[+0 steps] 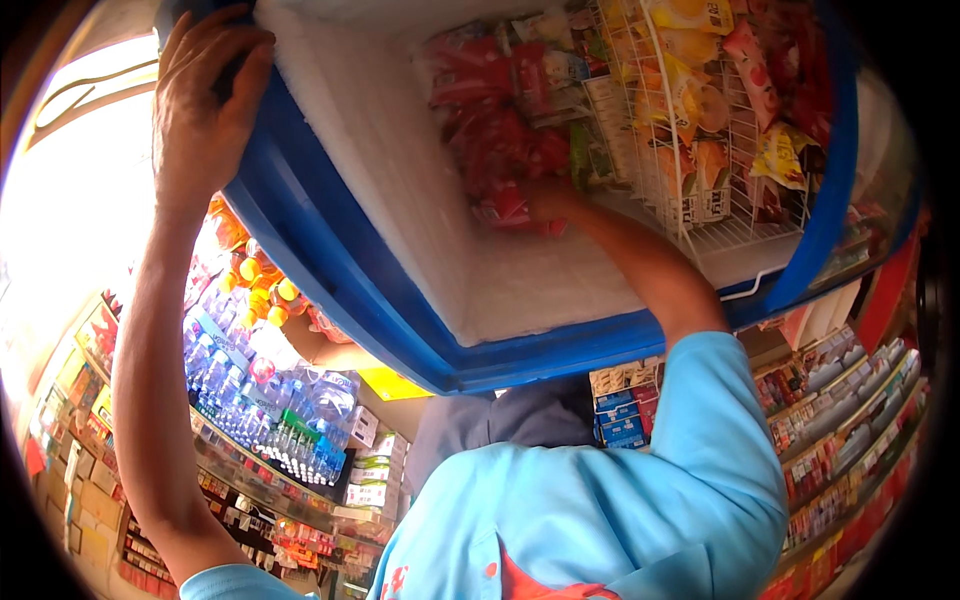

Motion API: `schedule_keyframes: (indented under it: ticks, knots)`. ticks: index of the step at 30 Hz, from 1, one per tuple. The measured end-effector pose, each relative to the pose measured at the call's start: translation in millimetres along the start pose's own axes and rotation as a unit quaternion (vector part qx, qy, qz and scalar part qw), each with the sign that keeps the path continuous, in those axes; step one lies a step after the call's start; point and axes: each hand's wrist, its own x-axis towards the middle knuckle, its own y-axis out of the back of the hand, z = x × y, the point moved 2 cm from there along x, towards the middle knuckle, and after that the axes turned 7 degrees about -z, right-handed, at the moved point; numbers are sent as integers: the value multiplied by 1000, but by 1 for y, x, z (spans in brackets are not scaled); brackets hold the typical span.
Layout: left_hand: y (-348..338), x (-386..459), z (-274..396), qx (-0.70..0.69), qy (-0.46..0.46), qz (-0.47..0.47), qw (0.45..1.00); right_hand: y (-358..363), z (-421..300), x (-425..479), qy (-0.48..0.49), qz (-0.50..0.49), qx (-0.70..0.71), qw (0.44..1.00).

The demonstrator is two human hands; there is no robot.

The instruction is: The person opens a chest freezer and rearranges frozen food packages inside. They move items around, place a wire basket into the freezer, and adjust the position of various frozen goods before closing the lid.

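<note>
An ice-cream chest freezer (420, 367) with a blue rim stands before me, frost thick on its inner wall (375, 165). My left hand (214, 97) rests on the rim at its upper left, fingers bent over the edge. Inside, at the bottom, my right hand (551, 202) reaches among red plastic packages (480, 135); its fingers are blurred and in shadow, so whether they grip a package cannot be told. Right of that hand, a white wire basket (679, 150) holds yellow ice-cream packs (682, 90) and a pink pack (750, 71).
Shrink-wrapped water bottles (262, 397) and orange-capped bottles (262, 289) stand left of the freezer. White boxes (375, 480) are stacked near my legs. Shelves of small packets (832, 442) curve along the right. The freezer's glass lid (877, 172) lies at the far right.
</note>
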Motion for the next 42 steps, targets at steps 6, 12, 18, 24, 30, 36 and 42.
schedule_keyframes:
  ticks: [6,12,18,24,30,36,42]
  knots:
    - [2,-10,-1,0,0,22,1000,84,-77,-128,42,-56,92,993]
    - [-2,-3,0,-31,-3,63,998,68,-88,-168,140,107,349,921]
    - [11,4,16,-82,21,52,995,123,-59,-233,169,404,417,797]
    - [12,0,17,-91,10,65,994,186,46,-262,71,630,398,663]
    - [16,6,23,-91,24,41,995,228,153,-238,91,667,611,417]
    - [23,11,34,-85,30,17,996,262,181,-219,70,689,553,463]
    - [21,8,32,-78,25,33,996,256,125,-225,5,780,402,480]
